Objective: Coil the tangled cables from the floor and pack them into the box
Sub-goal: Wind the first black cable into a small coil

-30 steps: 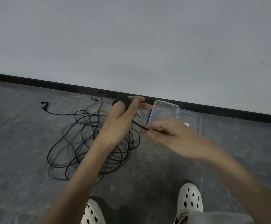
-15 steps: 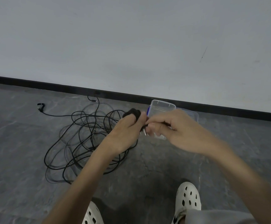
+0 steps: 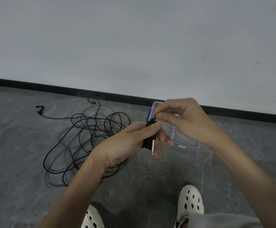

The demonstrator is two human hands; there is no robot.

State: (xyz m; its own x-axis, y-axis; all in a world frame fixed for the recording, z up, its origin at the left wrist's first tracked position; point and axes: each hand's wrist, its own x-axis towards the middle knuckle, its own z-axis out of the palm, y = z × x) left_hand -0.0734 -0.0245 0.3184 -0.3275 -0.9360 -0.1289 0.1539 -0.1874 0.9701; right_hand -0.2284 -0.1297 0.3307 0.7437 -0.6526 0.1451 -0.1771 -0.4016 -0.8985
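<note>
My left hand [image 3: 130, 142] grips a small black coiled cable [image 3: 148, 135] with a silver plug hanging from its lower end. My right hand [image 3: 183, 120] pinches the loose end of that cable at the top of the coil, thumb and fingers closed on it. A tangle of black cables [image 3: 84, 139] lies on the grey floor to the left, partly hidden by my left forearm. The clear plastic box [image 3: 186, 142] with blue clips stands on the floor behind my hands, mostly covered by them.
A black baseboard [image 3: 51, 87] runs under the pale wall just beyond the cables and box. One cable end with a plug [image 3: 39, 109] trails off to the far left. My two white perforated shoes [image 3: 190, 200] are at the bottom edge.
My hands have come together in front of the box. The right hand rose from the side of the coil to its top, still holding the cable end; the coil now hangs lower in my left hand.
</note>
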